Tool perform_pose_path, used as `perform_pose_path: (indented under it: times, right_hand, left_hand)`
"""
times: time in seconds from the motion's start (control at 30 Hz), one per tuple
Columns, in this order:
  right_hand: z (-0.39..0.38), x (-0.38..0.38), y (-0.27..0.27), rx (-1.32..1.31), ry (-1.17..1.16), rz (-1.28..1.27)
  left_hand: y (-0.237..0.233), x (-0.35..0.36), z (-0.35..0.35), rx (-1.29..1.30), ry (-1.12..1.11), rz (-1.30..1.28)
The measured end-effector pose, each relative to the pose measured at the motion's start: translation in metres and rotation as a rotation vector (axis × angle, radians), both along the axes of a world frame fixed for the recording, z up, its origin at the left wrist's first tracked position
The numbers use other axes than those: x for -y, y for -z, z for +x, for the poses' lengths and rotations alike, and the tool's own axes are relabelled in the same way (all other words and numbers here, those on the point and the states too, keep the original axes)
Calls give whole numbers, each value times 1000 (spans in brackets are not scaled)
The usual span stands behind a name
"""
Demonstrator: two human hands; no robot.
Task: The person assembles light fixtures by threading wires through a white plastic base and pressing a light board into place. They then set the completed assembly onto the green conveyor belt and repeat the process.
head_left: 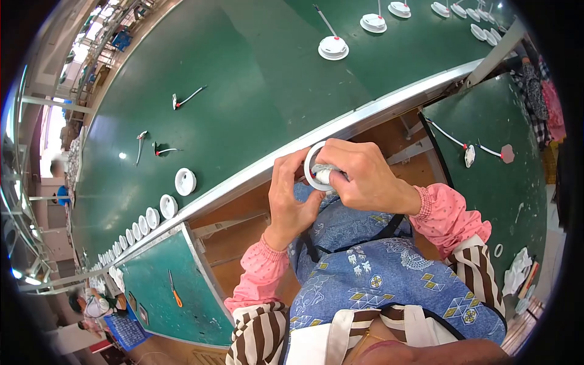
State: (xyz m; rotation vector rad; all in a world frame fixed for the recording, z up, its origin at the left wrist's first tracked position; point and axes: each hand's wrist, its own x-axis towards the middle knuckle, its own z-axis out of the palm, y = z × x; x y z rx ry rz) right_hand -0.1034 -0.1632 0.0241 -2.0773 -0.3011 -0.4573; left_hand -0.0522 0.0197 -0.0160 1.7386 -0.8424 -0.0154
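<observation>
A white round lamp housing (308, 167) is held up in front of my apron, just off the table's edge, its open side partly toward me. My left hand (286, 198) is closed around its left side, with the thumb at the lower rim. My right hand (362, 173) reaches over the right rim, its fingers bent into the opening. A small whitish piece (323, 175) shows at the right fingertips inside the ring; its exact kind is partly hidden. A bit of red is visible at the housing's left inner edge.
A row of white housings (168, 207) lines the table's near edge at left. Small parts with wires (176, 102) lie on the green table (255, 79). Assembled round lights (333, 47) stand at the back. Wired parts (469, 156) lie on the right side table; orange-handled scissors (175, 295) lie left.
</observation>
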Motion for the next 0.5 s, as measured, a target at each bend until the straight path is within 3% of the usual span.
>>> perform_pose_path:
  times: [0.1, 0.2, 0.3, 0.4, 0.5]
  right_hand:
    - [1, 5, 5, 9, -39, -22]
    - [-2, 7, 6, -13, -55, -37]
    - [-5, 6, 3, 3, -37, -63]
    - [-7, 7, 5, -19, -91, -62]
    - [-6, 9, 1, -29, -147, -11]
  left_hand:
    - [5, 4, -2, 20, 3, 5]
    - [0, -4, -4, -207, 63, 57]
    - [-2, -8, -3, -401, 152, -113]
    - [-3, -16, -1, -501, 161, -108]
    - [-2, -15, 0, -471, 125, -93]
